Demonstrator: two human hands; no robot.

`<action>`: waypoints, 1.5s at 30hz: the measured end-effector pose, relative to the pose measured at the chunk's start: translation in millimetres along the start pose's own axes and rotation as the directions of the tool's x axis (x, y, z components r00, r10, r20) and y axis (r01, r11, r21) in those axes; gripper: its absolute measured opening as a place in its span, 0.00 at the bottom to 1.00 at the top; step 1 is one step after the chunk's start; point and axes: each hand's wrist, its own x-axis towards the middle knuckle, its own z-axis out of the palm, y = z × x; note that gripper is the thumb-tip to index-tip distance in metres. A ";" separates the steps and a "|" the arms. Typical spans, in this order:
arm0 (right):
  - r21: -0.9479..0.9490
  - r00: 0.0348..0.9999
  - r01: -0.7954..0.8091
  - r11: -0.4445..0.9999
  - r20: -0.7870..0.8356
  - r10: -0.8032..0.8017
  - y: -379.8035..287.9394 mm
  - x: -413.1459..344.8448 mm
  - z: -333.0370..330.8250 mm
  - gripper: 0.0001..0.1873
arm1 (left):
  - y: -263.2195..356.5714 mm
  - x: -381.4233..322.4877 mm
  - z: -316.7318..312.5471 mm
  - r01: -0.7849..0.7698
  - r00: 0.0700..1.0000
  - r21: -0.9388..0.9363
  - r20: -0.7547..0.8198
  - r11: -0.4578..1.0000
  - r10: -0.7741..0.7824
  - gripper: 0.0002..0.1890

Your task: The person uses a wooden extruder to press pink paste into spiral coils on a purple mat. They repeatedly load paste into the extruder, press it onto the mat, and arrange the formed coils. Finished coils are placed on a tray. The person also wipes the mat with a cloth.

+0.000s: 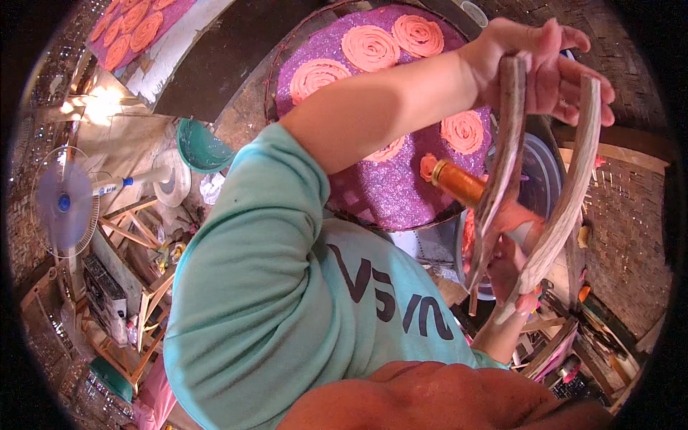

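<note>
My left hand (543,75) is at the upper right, its fingers apart beside the upper ends of two long, curved wooden bars, a dark one (502,161) and a pale one (570,177). Whether the palm touches the dark bar cannot be told. My right hand (508,274), partly hidden, grips the pale bar near its lower end. Between the bars, an orange cylinder (459,183) with a brass-coloured ring points left, coral-coloured paste (428,166) at its tip. Below lies a round tray with a purple, speckled sheet (398,188), bearing several coral-coloured paste spirals (371,48).
A clear plastic tub (537,166) and a container of coral-coloured paste (467,242) stand right of the tray. At the upper left, another purple sheet (174,13) bears spirals. A green basin (201,145), a standing fan (64,201) and wooden frames (131,226) are on the left.
</note>
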 end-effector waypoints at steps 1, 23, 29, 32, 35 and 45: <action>0.009 0.999 0.009 1.000 -0.031 -0.008 -1.0 -9.0 3.7 0.57 | -3.2 -2.8 3.2 0.009 1.000 -0.013 0.011 1.000 -0.009 0.19; -0.110 0.935 0.079 0.991 -0.337 -0.112 -22.9 -48.0 15.7 0.58 | 31.2 13.5 75.8 -0.023 0.969 -0.124 0.241 0.992 0.053 0.15; -0.036 0.915 0.064 0.997 -0.396 -0.073 0.7 -41.5 40.0 0.58 | 13.3 19.6 48.1 -0.140 0.718 -0.133 0.668 0.981 0.193 0.23; -0.046 0.912 0.015 0.999 -0.409 -0.033 -8.7 -51.6 30.4 0.59 | -6.4 1.7 66.7 -0.160 0.770 -0.364 0.536 0.918 0.346 0.24; -0.034 0.854 0.009 0.999 -0.519 -0.025 -2.2 -65.1 33.8 0.59 | -20.0 -22.9 62.0 -0.079 0.965 -0.235 0.227 0.969 0.133 0.21; -0.093 0.847 -0.027 0.995 -0.530 -0.026 -6.5 -39.5 36.6 0.54 | -25.1 -48.2 5.4 0.623 0.748 0.290 -0.492 0.727 -0.445 0.30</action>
